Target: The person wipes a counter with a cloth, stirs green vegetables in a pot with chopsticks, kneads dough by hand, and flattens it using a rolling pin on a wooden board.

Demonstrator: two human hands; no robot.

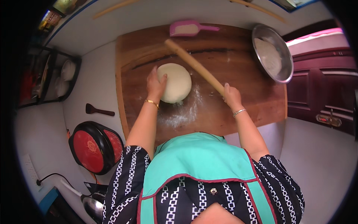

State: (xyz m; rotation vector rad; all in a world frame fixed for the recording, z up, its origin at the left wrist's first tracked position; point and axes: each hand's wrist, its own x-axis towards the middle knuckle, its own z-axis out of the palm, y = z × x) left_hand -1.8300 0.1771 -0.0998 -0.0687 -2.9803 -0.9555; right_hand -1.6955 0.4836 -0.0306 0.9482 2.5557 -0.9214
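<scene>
A thick round of pale dough lies on the wooden board, left of its middle. My left hand rests against the dough's left edge, with the thumb lying on top and the fingers along its side. In my right hand is the near end of a long wooden rolling pin. The pin slants away to the far left, and its far end is beyond the dough. Loose white flour is scattered on the board just in front of the dough.
A pink scoop with flour lies at the board's far edge. A steel bowl holding flour stands at the far right. Left of the board are a dark wooden spatula and a red and black electric pan. A dark red door is on the right.
</scene>
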